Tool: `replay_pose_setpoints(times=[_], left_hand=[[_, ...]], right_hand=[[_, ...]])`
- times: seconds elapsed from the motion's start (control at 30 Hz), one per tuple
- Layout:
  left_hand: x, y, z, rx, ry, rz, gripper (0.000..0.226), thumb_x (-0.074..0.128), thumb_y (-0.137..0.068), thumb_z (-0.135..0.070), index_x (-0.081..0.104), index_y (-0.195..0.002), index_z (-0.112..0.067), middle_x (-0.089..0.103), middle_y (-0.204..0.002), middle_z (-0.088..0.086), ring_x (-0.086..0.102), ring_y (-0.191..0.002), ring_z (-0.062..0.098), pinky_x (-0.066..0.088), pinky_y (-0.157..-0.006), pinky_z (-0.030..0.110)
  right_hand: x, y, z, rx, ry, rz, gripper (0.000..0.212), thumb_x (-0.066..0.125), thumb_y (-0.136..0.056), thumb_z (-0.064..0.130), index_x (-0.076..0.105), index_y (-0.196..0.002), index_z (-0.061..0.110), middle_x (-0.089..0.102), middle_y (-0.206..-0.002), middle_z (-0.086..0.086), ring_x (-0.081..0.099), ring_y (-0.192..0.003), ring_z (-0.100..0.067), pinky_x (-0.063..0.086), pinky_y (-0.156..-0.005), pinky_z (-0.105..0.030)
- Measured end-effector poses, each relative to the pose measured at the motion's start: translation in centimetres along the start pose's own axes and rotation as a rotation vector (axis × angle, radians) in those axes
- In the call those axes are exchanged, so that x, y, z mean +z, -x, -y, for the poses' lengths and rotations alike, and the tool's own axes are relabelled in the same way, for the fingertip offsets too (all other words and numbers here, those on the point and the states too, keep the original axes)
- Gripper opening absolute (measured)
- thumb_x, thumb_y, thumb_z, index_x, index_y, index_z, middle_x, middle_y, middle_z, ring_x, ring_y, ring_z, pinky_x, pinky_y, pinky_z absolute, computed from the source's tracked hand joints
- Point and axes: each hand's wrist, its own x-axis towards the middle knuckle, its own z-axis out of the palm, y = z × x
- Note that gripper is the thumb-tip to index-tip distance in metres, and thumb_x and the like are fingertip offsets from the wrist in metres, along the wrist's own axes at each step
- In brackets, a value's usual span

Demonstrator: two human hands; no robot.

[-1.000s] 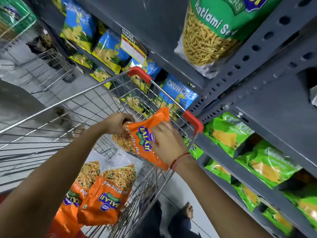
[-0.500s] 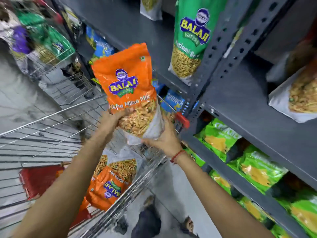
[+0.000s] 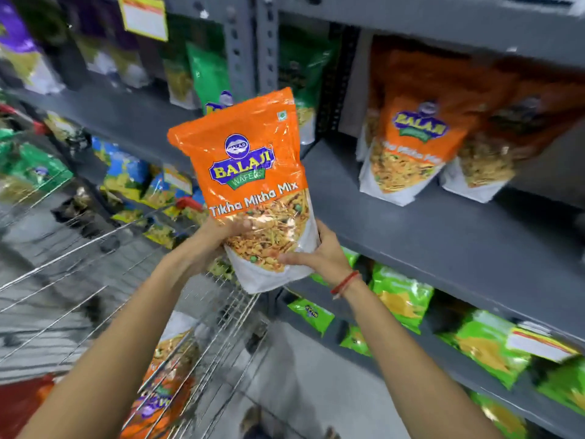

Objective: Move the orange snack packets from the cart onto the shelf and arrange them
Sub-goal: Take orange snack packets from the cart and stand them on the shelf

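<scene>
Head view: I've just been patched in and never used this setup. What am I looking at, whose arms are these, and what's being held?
There is no machine here: the single picture comes from a wide-angle camera on a person's head, looking forward and down, so the two bare arms are that person's own. The left hand and the right hand together grip the lower part of one orange snack packet, held upright in the air in front of a grey shelf. Two matching orange packets on the shelf already stand further right. Below the arms is a wire cart with more orange packets in the cart. Green packets fill the lower shelf. The edges of the picture are blurred.
</scene>
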Motion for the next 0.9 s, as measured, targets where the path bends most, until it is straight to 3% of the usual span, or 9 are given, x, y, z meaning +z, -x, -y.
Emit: replay_pose_setpoints(times=[0.07,0.13,0.2,0.37,0.47,0.6,0.7,0.8,0.9], left_hand=[[3.1,-0.5,-0.8,0.029,-0.049,0.087,0.084,0.090,-0.027,-0.048,0.058,-0.100,-0.023,0.074,-0.088,-0.009,0.068,-0.086,0.012,0.056,-0.074,0.029],[7.1,-1.3,-1.5,0.108,-0.088,0.112,0.050,0.085,-0.057,-0.019,0.058,-0.099,-0.020,0.074,-0.076,-0.013,0.068,-0.071,0.002,0.053,-0.059,0.015],[10.4,-2.1,-2.2,0.190,-0.125,0.115,0.039,0.075,-0.068,-0.002,0.060,-0.096,-0.024,0.074,-0.076,-0.017,0.067,-0.070,-0.004,0.051,-0.063,0.014],[19.2,-5.5,-4.4,0.258,-0.141,0.265,0.055,0.092,-0.027,-0.019,0.072,-0.077,-0.032,0.074,-0.075,-0.021,0.068,-0.075,-0.004,0.055,-0.067,0.015],[24.2,-7.6,-5.5,0.266,-0.173,0.313,0.082,0.092,-0.018,-0.037,0.066,-0.095,-0.025,0.074,-0.079,-0.020,0.067,-0.079,-0.005,0.053,-0.065,0.013],[30.0,-10.4,-6.2,0.282,-0.244,0.287,0.084,0.092,-0.036,-0.034,0.058,-0.111,-0.024,0.069,-0.107,-0.007,0.065,-0.099,0.009,0.053,-0.085,0.029],[33.9,-12.9,-6.3,0.276,-0.243,0.286,0.068,0.089,-0.052,-0.018,0.055,-0.111,-0.023,0.065,-0.110,-0.003,0.062,-0.103,0.014,0.050,-0.088,0.032],[36.9,-15.1,-6.1,0.282,-0.248,0.330,0.054,0.086,-0.058,-0.014,0.055,-0.099,-0.029,0.064,-0.099,-0.007,0.062,-0.090,0.006,0.053,-0.080,0.020],[38.7,-17.8,-4.6,0.284,-0.245,0.354,0.051,0.084,-0.061,-0.012,0.057,-0.103,-0.019,0.065,-0.100,-0.005,0.061,-0.085,0.000,0.051,-0.066,0.007]], right_hand=[[-2.9,1.5,-0.1,-0.010,-0.003,-0.067,0.068,0.088,-0.052,0.012,0.056,-0.111,0.019,0.065,-0.116,0.001,0.061,-0.107,-0.011,0.051,-0.093,-0.033],[-6.4,3.2,0.0,-0.021,-0.003,-0.138,0.065,0.087,-0.054,0.007,0.054,-0.106,0.027,0.063,-0.112,0.008,0.059,-0.105,-0.007,0.050,-0.088,-0.025],[-9.4,4.6,0.2,-0.032,0.024,-0.185,0.068,0.086,-0.057,0.006,0.050,-0.111,0.028,0.060,-0.114,0.010,0.057,-0.110,-0.010,0.049,-0.092,-0.027],[-18.1,7.4,0.9,-0.016,0.117,-0.335,0.079,0.089,-0.053,0.009,0.047,-0.120,0.017,0.061,-0.119,0.004,0.059,-0.110,-0.010,0.050,-0.095,-0.036],[-22.5,8.6,1.8,-0.020,0.216,-0.395,0.079,0.092,-0.048,0.017,0.051,-0.115,0.024,0.063,-0.118,0.007,0.059,-0.110,-0.010,0.049,-0.095,-0.033],[-27.7,9.0,2.5,-0.040,0.305,-0.522,0.072,0.092,-0.046,0.014,0.048,-0.097,0.038,0.059,-0.101,0.018,0.057,-0.103,-0.009,0.045,-0.090,-0.027],[-31.4,8.5,1.8,-0.027,0.302,-0.608,0.079,0.092,-0.045,0.012,0.046,-0.107,0.032,0.059,-0.105,0.012,0.056,-0.103,-0.011,0.047,-0.090,-0.028],[-34.3,7.6,0.6,-0.026,0.304,-0.671,0.086,0.093,-0.045,0.014,0.047,-0.118,0.022,0.060,-0.112,0.005,0.056,-0.104,-0.013,0.048,-0.089,-0.029],[-36.1,6.4,-1.6,0.023,0.272,-0.693,0.091,0.092,-0.048,0.013,0.044,-0.126,0.018,0.059,-0.117,0.002,0.055,-0.107,-0.014,0.045,-0.089,-0.028]])
